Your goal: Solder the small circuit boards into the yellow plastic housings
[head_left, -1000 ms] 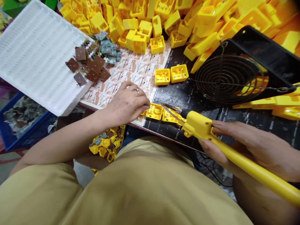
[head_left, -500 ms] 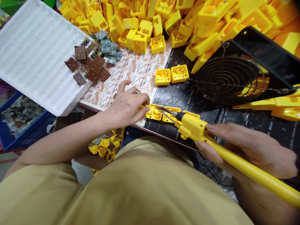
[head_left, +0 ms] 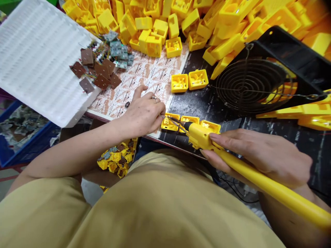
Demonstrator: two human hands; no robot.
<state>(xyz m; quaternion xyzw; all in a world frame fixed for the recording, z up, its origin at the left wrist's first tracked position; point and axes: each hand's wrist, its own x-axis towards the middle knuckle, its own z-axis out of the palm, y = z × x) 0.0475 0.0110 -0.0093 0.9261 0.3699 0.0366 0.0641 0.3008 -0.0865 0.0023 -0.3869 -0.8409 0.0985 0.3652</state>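
Observation:
My right hand (head_left: 261,155) is wrapped round a yellow soldering iron (head_left: 232,156), whose dark tip reaches left over a row of small yellow plastic housings (head_left: 190,124) at the table's near edge. My left hand (head_left: 143,113), with a ring on one finger, rests with curled fingers beside the leftmost housing (head_left: 169,123), fingertips pinched close to the iron's tip. What the fingertips pinch is too small to make out. Two more open yellow housings (head_left: 189,81) sit side by side a little farther back.
A big heap of yellow housings (head_left: 181,20) fills the back. Brown and green circuit boards (head_left: 100,67) lie by a white foam tray (head_left: 38,58). A black fan with a wire grille (head_left: 254,81) stands at right. A blue crate (head_left: 15,137) sits low left; more yellow parts (head_left: 116,160) lie below the table edge.
My right hand has carried the soldering iron leftward, bringing its tip to the leftmost housing. My left hand stayed in place, its fingers curling toward the tip.

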